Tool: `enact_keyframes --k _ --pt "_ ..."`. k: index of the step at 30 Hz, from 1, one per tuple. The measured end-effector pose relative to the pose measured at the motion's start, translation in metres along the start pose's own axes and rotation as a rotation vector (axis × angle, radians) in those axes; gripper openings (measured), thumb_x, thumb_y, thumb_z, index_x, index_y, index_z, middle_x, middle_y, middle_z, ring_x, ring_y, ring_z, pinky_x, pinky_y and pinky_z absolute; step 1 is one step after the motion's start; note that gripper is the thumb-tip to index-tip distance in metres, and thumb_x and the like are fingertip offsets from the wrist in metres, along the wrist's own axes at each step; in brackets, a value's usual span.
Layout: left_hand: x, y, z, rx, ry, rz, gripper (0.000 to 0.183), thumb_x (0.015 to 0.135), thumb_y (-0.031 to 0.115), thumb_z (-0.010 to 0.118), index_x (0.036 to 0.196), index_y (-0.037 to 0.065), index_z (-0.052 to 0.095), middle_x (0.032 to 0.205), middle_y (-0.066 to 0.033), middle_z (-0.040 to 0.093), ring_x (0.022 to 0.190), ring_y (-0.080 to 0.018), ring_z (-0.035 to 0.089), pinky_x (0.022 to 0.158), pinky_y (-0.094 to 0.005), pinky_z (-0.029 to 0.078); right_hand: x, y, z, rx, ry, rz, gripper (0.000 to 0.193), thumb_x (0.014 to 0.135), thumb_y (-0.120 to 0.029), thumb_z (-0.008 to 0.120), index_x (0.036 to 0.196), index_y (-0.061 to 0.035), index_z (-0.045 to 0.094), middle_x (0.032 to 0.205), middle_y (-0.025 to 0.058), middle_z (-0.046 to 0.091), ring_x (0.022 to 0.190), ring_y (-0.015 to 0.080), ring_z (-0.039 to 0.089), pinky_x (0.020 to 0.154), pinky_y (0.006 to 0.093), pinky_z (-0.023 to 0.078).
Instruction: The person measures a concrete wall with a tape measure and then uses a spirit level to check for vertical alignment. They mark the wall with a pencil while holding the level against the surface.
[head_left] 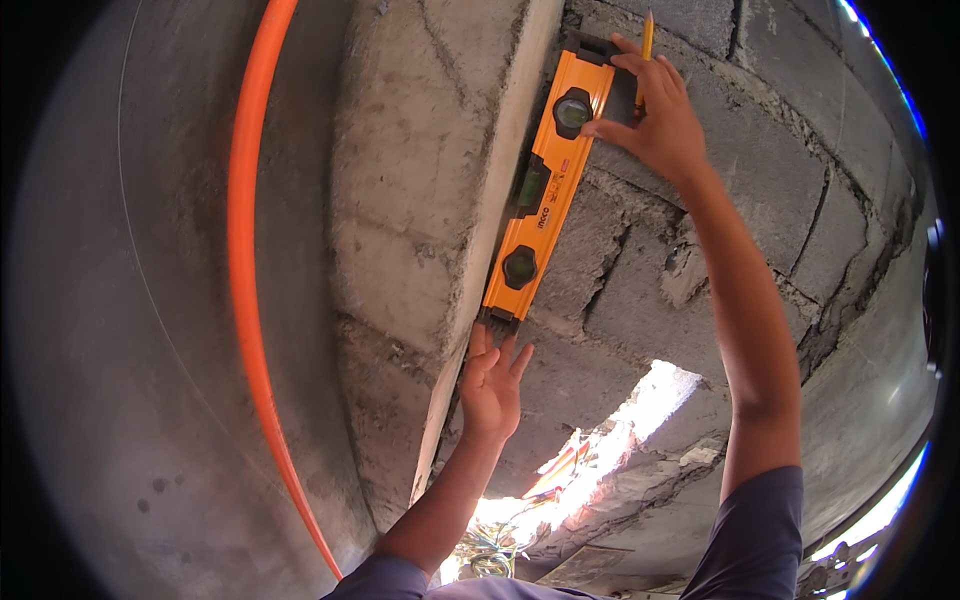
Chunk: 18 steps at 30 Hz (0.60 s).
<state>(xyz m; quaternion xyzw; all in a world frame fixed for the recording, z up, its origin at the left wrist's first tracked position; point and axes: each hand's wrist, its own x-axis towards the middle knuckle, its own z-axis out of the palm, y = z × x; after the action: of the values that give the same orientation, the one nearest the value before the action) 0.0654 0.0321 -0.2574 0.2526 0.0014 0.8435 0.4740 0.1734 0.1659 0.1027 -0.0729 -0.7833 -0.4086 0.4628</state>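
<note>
An orange spirit level (pixel 545 205) with black end caps and several round or boxed vials stands steeply tilted along the edge of a concrete ledge, its top leaning right. My right hand (pixel 665 125) grips its upper end between thumb and fingertips. A yellow pencil (pixel 647 40) is tucked between fingers of that same hand, pointing up. Below, my left hand (pixel 490 395) has its fingertips against the level's lower end cap, with the other fingers spread. The level's rear side is hidden.
A rough grey block wall (pixel 740 190) with cracked mortar joints lies behind the level. To the left runs a pale concrete ledge (pixel 420 160), and farther left a bent orange conduit (pixel 245 210). A bundle of thin wires (pixel 495 555) and a bright sunlit patch (pixel 640 420) are low down.
</note>
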Motion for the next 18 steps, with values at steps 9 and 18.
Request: enact_keyframes --k 9,18 --pt "-0.0001 -0.0043 -0.0018 0.002 0.003 0.016 0.073 0.094 0.025 0.057 0.162 0.012 0.033 0.156 -0.0022 0.040 0.150 -0.0259 0.035 0.127 -0.0536 0.026 0.0003 0.0031 -0.0029 -0.011 0.043 -0.069 0.096 0.067 -0.053 0.093 0.143 -0.0117 0.052 0.163 0.0014 0.049 0.145 0.0316 0.050 0.126 0.0484 0.034" --pt "-0.0001 -0.0039 -0.0019 0.021 0.006 0.005 0.073 0.095 0.026 0.056 0.162 0.012 0.032 0.160 -0.0023 0.036 0.151 -0.0266 0.033 0.128 -0.0535 0.025 0.0015 0.0067 -0.0033 -0.021 0.051 -0.150 0.104 0.060 -0.057 0.094 0.146 -0.0168 0.051 0.163 -0.0042 0.048 0.146 0.0263 0.051 0.130 0.0492 0.028"
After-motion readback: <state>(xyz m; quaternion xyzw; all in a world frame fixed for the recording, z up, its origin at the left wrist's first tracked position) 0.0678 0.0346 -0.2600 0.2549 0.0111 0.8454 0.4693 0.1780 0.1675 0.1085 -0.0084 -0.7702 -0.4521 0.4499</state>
